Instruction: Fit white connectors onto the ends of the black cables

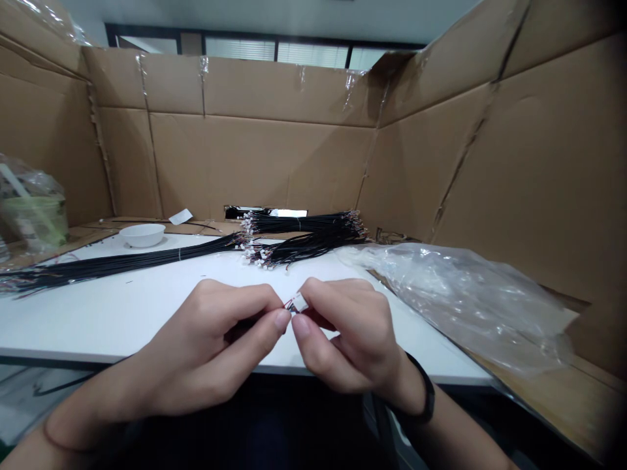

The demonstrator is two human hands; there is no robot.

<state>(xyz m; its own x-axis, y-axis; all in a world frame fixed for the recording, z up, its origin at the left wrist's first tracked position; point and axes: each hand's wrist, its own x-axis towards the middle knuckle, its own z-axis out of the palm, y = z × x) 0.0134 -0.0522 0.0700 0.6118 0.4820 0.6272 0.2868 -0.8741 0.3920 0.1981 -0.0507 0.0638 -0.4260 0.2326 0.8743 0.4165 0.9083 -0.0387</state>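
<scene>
My left hand point(215, 346) and my right hand point(353, 333) meet above the white table point(98, 320), fingertips almost touching. A small white plastic wire connector point(300, 301) sticks up between them, pinched by my right fingers. My left thumb and fingers close on the thin red and dark wires point(289, 304) leading into it. The rest of the cable is hidden by my fingers. Bundles of black cables with white connector ends point(304, 251) lie on the table beyond my hands, and a longer bundle point(122, 263) stretches to the left.
A white bowl point(142, 235) stands at the far left of the table. A crumpled clear plastic bag point(465, 307) lies to the right. Taped cardboard walls point(259, 163) surround the table's back and sides. A plastic-wrapped green container point(42, 222) sits at the left.
</scene>
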